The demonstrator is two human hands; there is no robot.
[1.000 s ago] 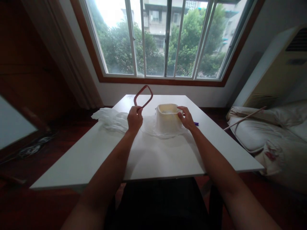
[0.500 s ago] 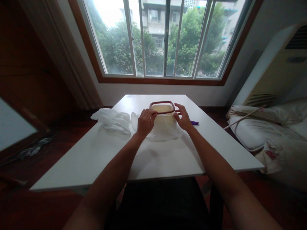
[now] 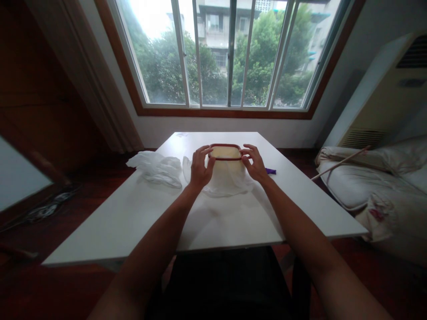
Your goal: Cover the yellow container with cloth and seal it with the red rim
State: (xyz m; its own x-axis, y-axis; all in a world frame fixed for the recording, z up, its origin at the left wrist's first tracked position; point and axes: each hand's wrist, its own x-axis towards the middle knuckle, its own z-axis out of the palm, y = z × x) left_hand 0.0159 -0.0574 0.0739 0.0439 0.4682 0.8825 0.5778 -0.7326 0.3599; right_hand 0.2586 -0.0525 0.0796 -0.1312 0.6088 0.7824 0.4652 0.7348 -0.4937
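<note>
The bin (image 3: 230,169), draped in a thin white bag (image 3: 225,190), stands mid-frame on the table (image 3: 140,226), a red-brown ring (image 3: 227,158) around its top. The left hand (image 3: 200,168) and right hand (image 3: 255,164) flank the ring, fingers loosely bent at its edges; whether they grip it, I cannot tell.

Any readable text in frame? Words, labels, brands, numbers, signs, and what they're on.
None readable.
Red-brown ring and cream bin: no lettering visible.
Purple item: too small to tell.
Faint marks, table's far left corner: too blurred.
Dark panel on the tall appliance: too dim.
</note>
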